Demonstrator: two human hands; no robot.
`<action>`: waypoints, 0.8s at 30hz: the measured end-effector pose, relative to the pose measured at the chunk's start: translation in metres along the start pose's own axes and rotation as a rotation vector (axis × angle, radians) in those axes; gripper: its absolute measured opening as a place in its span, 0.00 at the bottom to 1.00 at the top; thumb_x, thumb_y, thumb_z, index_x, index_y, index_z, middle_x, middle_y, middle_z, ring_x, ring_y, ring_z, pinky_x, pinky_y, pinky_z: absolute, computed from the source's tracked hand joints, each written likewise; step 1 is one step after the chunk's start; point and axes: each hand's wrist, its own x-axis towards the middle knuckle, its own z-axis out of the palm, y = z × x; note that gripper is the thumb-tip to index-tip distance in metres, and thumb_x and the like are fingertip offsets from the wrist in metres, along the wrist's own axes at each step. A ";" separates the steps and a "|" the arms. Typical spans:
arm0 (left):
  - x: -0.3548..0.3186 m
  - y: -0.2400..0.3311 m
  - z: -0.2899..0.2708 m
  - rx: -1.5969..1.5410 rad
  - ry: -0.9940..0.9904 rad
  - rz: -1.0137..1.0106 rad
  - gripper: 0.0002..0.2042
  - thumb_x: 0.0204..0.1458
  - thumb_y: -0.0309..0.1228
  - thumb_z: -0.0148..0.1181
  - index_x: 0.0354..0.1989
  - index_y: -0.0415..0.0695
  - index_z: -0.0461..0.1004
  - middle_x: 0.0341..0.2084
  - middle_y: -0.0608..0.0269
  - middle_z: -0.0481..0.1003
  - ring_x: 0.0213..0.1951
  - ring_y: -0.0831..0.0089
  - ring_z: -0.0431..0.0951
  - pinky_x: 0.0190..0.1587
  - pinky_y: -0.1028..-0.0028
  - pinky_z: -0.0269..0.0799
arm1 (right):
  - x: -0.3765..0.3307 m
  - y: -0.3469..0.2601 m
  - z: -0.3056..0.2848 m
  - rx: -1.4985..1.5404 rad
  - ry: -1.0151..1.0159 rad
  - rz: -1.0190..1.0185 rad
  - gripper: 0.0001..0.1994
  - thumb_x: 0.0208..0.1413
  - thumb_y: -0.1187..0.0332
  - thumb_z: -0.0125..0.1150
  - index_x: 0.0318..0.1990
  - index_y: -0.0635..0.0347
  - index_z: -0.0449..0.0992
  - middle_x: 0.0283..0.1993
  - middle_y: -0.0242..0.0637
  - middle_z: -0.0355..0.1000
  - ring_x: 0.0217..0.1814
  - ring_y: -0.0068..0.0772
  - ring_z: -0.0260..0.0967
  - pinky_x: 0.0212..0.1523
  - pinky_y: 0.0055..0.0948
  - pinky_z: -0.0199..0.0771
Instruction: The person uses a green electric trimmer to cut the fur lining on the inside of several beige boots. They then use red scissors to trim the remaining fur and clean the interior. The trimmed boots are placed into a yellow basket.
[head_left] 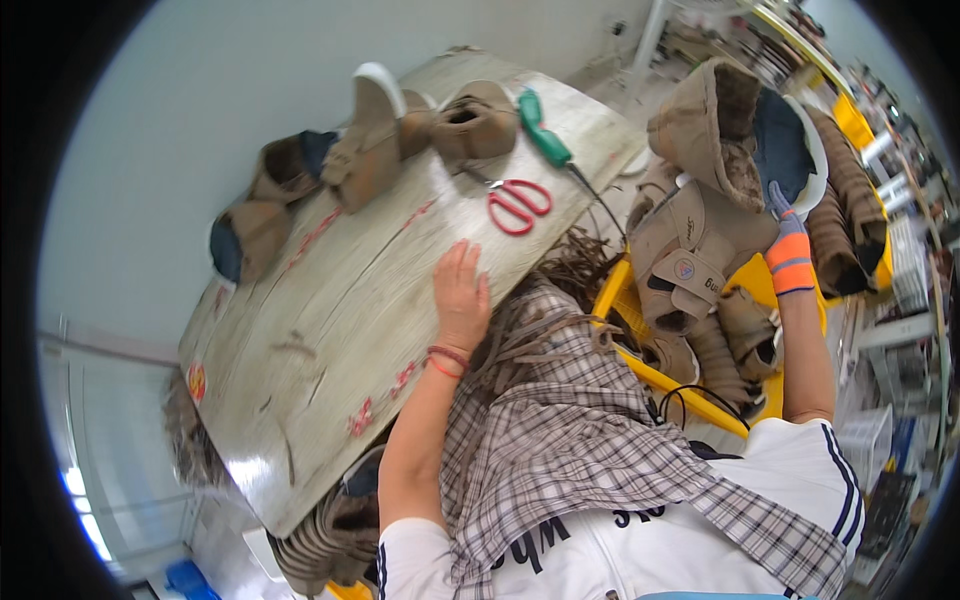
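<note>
The big pale surface (330,330) lies under the left hand (462,295), whose fingers rest flat and together. The right hand (788,245) wears a glove; its fingers grip a brown boot (715,125) above a yellow bin (745,285). Red scissors (518,205) lie just past the left fingers.

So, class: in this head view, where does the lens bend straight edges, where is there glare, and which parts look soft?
Head view: the worktable edges bow toward the dark round rim; glare whitens its lower corner; the red scissors and left hand are sharp; the right hand, reaching the brown boot, is slightly soft, and shelves at the far right smear.
</note>
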 end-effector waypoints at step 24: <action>-0.143 -0.029 -0.093 0.246 0.509 -0.420 0.15 0.58 0.32 0.45 0.42 0.30 0.70 0.44 0.48 0.64 0.48 0.56 0.62 0.51 0.63 0.56 | -0.044 0.236 0.291 0.536 -1.128 0.334 0.18 0.56 0.64 0.55 0.50 0.67 0.68 0.42 0.46 0.73 0.39 0.38 0.73 0.44 0.32 0.75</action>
